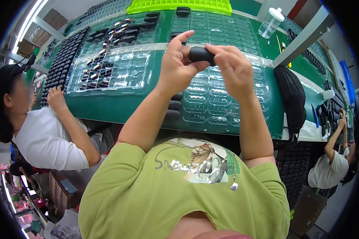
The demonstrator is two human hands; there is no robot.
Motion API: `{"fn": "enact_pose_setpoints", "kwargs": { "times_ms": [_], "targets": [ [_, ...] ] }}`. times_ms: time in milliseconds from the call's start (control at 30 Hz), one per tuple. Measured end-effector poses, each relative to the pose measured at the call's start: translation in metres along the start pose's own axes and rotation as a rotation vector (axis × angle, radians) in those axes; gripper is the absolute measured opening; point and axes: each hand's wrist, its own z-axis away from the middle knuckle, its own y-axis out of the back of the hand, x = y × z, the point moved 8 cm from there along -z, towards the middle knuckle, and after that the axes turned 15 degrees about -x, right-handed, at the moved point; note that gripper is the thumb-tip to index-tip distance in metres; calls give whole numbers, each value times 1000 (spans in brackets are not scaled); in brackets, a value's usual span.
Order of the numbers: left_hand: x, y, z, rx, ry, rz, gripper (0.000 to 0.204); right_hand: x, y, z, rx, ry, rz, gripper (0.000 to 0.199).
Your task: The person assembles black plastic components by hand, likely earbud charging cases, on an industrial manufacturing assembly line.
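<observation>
A smooth black oval case (201,54) is held up above the green workbench, between my two hands. My left hand (176,69) grips its left end with the thumb underneath, while one finger points up and away. At the other end my right hand (234,71) is closed on the case, its fingers slightly blurred. Below them lies a clear plastic tray (205,93) with many moulded pockets. Several dark rounded pieces (174,106) lie beside my left forearm, and another black piece (182,11) sits at the tray's far end.
At left, another clear tray (135,75) carries small black parts, beside rows of black cases (64,59). A bright green tray (179,5) stands at the back. A bottle (271,23), a metal post (303,36) and a black bag (290,95) are at right. Co-workers sit on both sides.
</observation>
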Motion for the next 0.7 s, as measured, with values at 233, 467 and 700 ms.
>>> {"fn": "enact_pose_setpoints", "kwargs": {
  "times_ms": [233, 467, 700],
  "targets": [
    [-8, -15, 23, -170, 10, -71, 88, 48, -26, 31, -25, -468, -733, 23],
    [-10, 1, 33, -119, -19, -75, 89, -11, -25, 28, -42, -3, 101, 29],
    [-5, 4, 40, -103, -54, -63, 83, -14, -23, 30, -54, -34, -38, 27]
  ]
}}
